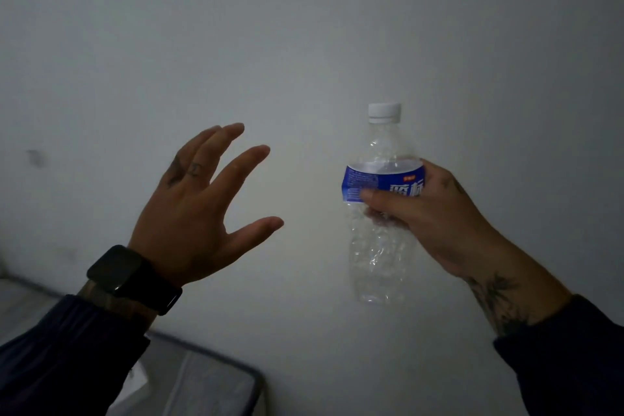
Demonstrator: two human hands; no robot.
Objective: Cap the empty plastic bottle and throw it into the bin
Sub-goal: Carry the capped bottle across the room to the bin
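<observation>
A clear, empty plastic bottle (378, 246) with a blue label is held upright in front of a pale wall. A white cap (384, 111) sits on its neck. My right hand (429, 213) grips the bottle around its middle, over the label, with fingers wrapped on it. My left hand (199, 209) is raised to the left of the bottle, fingers spread and empty, a hand's width away from it. A dark watch sits on my left wrist. No bin is in view.
A plain grey-white wall (304, 27) fills most of the view. At the lower left lies a grey mattress or cushion with a dark edge (216, 378). The light is dim.
</observation>
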